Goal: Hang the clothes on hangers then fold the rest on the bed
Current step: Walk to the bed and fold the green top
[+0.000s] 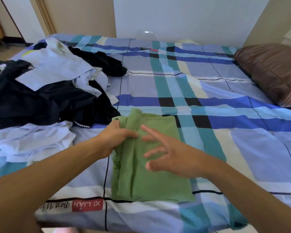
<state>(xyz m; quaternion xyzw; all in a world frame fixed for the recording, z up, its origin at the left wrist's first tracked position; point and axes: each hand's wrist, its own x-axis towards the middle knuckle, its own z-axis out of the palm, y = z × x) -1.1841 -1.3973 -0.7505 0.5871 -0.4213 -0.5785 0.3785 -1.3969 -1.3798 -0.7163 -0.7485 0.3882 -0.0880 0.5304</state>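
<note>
my left hand (115, 137) pinches the left fold of the green garment (151, 182), lower centre on the bed (225, 98), likely to hold the fold, while my right hand (173, 158), spread open over it, seems ready to smooth it.

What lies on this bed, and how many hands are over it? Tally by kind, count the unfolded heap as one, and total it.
green folded garment: 1
heap of unfolded dark and pale clothes: 1
brown pillow: 1
hands: 2 (left hand, right hand)
Total: 5
</note>
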